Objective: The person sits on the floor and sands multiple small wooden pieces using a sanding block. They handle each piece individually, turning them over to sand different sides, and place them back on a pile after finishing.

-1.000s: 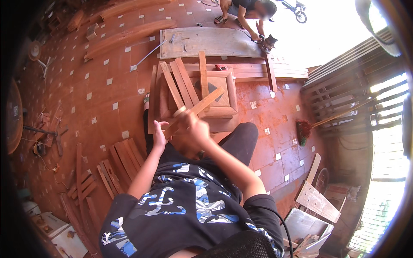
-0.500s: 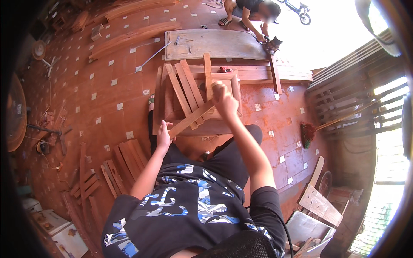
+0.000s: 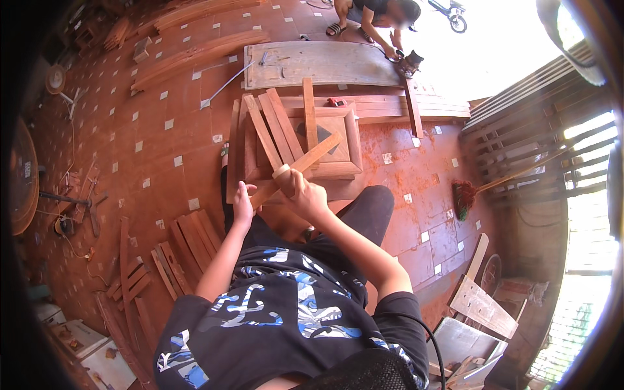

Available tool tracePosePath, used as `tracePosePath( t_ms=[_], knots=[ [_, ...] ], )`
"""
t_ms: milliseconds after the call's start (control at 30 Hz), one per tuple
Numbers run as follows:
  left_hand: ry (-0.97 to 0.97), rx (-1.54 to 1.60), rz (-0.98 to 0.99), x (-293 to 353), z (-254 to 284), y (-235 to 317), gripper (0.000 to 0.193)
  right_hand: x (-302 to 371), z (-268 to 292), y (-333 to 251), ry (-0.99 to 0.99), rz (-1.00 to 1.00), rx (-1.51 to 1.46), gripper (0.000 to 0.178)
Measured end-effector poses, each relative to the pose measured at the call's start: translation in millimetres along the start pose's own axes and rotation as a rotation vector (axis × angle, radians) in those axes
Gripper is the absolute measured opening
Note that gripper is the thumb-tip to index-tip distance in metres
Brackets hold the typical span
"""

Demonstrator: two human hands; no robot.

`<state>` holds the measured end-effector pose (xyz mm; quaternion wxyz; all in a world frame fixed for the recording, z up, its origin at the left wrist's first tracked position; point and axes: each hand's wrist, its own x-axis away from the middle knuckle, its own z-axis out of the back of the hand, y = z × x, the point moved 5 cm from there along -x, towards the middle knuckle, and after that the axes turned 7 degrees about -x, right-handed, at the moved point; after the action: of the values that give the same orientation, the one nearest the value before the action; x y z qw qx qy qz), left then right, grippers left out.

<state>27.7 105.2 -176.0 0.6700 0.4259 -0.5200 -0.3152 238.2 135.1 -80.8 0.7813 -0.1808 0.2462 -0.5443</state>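
Observation:
My left hand [image 3: 242,203] is closed around the near end of a narrow wooden strip [image 3: 324,149], which slants up to the right over a framed wooden panel [image 3: 353,146]. My right hand [image 3: 305,197] grips a pale tan, round-ended piece [image 3: 281,171] and presses it on the strip close to my left hand. What that piece is, I cannot make out. Several other strips rest on the panel, among them a reddish strip [image 3: 284,125] and an upright strip [image 3: 309,107]. A small red and black object [image 3: 337,102] sits at the panel's far edge.
Beyond the panel a person [image 3: 374,29] crouches by a long board [image 3: 318,65], holding a dark power tool [image 3: 409,64] over a plank. Wooden pieces [image 3: 195,237] lie on the floor to my left. A red broom [image 3: 464,198] stands at right by a slatted wooden rack [image 3: 526,123].
My right hand has slid the tan piece down along the strip toward my left hand, baring the strip's far end. My left hand stays at the near end.

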Motion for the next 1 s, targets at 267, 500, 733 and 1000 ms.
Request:
tracePosePath(
  t_ms=[267,500,733,1000],
  knots=[
    [-0.04,-0.001,-0.019,3,0,11,0.061,-49,45,80,0.166,-0.154,0.262,0.057],
    [-0.095,-0.007,-0.019,-2,-6,9,0.063,-71,60,107,0.22,-0.15,0.27,0.058],
    [0.07,0.031,-0.041,1,1,1,0.071,20,-18,-46,-0.172,-0.012,-0.004,0.061],
    [-0.046,0.06,0.025,2,2,5,0.076,-1,0,-5,0.048,0.054,0.026,0.057]
  ],
)
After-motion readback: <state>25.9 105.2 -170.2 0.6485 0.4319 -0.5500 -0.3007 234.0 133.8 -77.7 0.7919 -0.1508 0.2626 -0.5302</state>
